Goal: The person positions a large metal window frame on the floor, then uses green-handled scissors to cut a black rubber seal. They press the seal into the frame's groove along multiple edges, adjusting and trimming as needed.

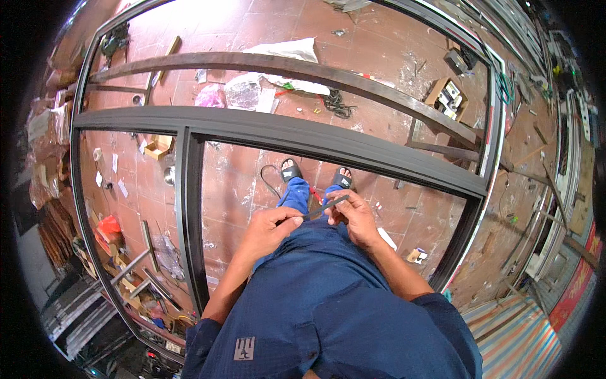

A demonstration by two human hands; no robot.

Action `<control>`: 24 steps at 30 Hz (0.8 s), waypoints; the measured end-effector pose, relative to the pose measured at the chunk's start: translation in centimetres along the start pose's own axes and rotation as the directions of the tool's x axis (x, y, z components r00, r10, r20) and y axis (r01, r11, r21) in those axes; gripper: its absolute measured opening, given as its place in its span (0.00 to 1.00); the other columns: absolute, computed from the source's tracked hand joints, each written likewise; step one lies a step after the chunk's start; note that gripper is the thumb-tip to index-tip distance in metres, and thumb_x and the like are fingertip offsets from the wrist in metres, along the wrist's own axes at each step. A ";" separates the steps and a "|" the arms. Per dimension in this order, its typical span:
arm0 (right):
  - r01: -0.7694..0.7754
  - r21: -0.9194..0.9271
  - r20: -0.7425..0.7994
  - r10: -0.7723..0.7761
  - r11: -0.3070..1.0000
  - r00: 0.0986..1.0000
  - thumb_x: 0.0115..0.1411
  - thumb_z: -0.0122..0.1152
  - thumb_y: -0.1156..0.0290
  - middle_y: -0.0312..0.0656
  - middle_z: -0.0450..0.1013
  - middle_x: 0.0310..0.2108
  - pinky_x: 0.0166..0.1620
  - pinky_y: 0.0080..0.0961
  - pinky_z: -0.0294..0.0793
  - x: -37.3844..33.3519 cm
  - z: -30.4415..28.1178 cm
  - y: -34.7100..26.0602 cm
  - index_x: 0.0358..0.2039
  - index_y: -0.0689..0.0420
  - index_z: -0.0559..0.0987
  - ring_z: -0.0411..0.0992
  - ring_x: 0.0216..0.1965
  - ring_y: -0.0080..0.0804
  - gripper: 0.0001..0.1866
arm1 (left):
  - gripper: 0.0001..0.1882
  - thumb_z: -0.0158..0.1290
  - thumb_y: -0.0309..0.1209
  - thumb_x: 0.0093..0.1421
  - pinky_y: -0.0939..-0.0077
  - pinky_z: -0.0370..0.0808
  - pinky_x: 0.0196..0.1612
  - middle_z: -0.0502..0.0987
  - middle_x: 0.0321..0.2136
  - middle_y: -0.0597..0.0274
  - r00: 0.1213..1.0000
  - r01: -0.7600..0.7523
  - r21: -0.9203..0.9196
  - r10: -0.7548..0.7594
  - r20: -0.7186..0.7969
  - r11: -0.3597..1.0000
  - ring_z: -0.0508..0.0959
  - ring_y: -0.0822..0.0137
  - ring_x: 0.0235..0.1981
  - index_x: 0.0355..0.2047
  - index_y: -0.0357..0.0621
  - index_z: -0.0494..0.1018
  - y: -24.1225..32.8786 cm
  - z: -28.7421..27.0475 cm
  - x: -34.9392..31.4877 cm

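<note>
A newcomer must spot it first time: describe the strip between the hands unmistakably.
Find the big dark frame, then, inside it, two sandalled feet. Below the feet in the picture, the left hand and right hand hold a short, thin dark strip between them. Unlike the thick frame, it is slim and held in the hands.

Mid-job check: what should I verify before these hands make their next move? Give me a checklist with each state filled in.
1. Dark strip held by both left hand and right hand: ok.
2. Both hands off the dark frame: ok, they show over its opening.
3. Floor by the left foot free of cords: not ok, a black cord curves beside it.
4. Closed-toe footwear: not ok, open sandals.
5. Strip undamaged: cannot tell, too small and partly covered.
</note>
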State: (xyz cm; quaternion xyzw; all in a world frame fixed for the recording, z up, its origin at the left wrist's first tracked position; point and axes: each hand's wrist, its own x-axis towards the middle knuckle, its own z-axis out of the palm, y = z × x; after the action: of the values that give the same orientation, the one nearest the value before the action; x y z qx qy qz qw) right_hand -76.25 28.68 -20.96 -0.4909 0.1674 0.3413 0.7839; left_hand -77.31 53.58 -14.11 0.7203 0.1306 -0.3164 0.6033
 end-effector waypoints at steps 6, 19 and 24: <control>0.149 0.114 -0.129 -0.135 0.982 0.983 0.69 0.58 0.71 0.38 0.79 0.35 0.37 0.23 0.76 -2.5 -3.6 -1.7 0.50 0.59 0.80 0.77 0.33 0.26 0.11 | 0.09 0.60 0.30 0.64 0.69 0.78 0.36 0.83 0.32 0.54 0.969 -0.221 0.338 0.246 -0.034 0.915 0.83 0.63 0.31 0.40 0.37 0.81 2.7 5.5 2.5; 0.192 0.098 -0.233 -0.165 0.977 0.958 0.70 0.58 0.64 0.37 0.78 0.32 0.37 0.25 0.73 -4.0 -9.1 -3.3 0.41 0.59 0.80 0.75 0.31 0.25 0.11 | 0.09 0.60 0.33 0.63 0.59 0.79 0.41 0.83 0.35 0.50 0.943 -0.302 0.556 0.330 0.052 0.774 0.83 0.48 0.37 0.38 0.40 0.81 6.1 12.4 5.0; 0.201 0.091 -0.240 -0.174 0.975 0.955 0.70 0.57 0.66 0.38 0.77 0.32 0.41 0.25 0.75 -4.6 -9.3 -4.0 0.39 0.63 0.79 0.75 0.33 0.25 0.12 | 0.11 0.60 0.35 0.65 0.58 0.80 0.42 0.83 0.36 0.49 0.957 -0.284 0.593 0.259 0.130 0.753 0.84 0.48 0.38 0.40 0.41 0.80 5.7 13.8 4.5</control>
State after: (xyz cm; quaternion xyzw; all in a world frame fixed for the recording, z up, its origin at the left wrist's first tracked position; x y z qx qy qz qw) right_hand -76.02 17.59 -19.86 -0.4951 0.2291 0.1959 0.8149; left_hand -74.74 38.19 -13.43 0.8799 -0.0956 -0.2649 0.3828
